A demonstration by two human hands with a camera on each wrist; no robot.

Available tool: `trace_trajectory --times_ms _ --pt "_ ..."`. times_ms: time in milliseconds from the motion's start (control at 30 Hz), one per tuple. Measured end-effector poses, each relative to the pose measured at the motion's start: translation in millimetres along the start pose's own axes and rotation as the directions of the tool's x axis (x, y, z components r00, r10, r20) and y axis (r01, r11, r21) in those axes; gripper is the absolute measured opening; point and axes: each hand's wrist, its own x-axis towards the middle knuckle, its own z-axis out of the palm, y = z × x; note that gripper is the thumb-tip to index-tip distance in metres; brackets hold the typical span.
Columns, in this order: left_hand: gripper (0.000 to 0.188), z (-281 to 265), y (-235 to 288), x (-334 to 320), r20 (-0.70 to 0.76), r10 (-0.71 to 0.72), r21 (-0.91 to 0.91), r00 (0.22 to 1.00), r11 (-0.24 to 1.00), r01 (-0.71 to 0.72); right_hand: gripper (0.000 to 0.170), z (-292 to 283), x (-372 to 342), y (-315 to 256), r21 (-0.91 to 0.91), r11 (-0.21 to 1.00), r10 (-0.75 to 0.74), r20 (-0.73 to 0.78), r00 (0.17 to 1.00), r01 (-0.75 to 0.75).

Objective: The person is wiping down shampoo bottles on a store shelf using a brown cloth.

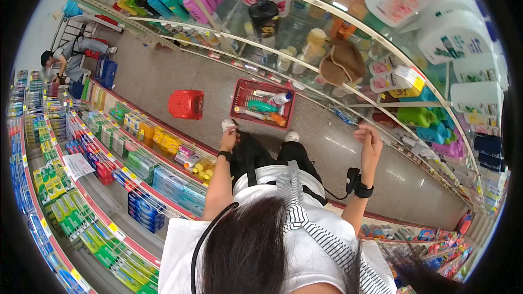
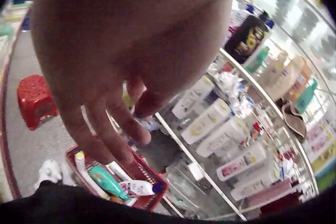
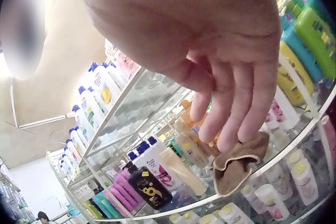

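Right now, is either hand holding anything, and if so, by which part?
Nothing appears to be held: the left hand and the right hand both look empty. The brown cloth item sits apart from the right hand.

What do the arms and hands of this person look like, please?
Short white sleeves cover the upper arms. The left hand and right hand are gloveless. The left wrist wears a black band; the right, a black strap with a boxy black device and a thin black cable.

We see the left hand (image 2: 121, 71) with loose fingers (image 2: 126, 122). Past it we spot a red stool (image 2: 37, 99), a red basket (image 2: 151, 203) with bottles (image 2: 105, 181), and a shelf (image 2: 179, 141).
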Motion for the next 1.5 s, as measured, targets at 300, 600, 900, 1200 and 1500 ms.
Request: trace_trajectory --times_ms 300,600,900,1200,1500 --pt "0.030 -211.8 -106.3 44.2 0.211 -0.353 -0.427 0.911 0.805 0.411 0.020 193.8 16.5 1.4 -0.031 0.999 -0.013 0.130 0.991 0.017" --pt "0.030 -394.7 8.0 113.4 -0.103 -0.300 -0.264 0.948 0.928 0.265 0.036 402.5 -16.9 -71.8 -0.345 0.921 0.134 0.718 0.683 0.182" --pt "0.024 -426.5 79.2 173.4 -0.155 -0.069 -0.199 0.986 0.979 0.037 0.037 421.5 -22.0 -92.8 -0.527 0.850 0.270 0.435 0.859 0.000" --pt "0.019 -349.1 49.4 185.0 0.163 -0.339 0.072 0.926 0.941 0.332 0.034 378.6 -64.5 -6.6 -0.377 0.926 0.047 0.180 0.982 0.025" --pt "0.023 -296.5 99.9 202.8 0.275 -0.060 0.136 0.960 0.990 0.023 0.037 312.0 -107.4 -19.7 -0.412 0.877 0.285 0.035 0.958 -0.246"
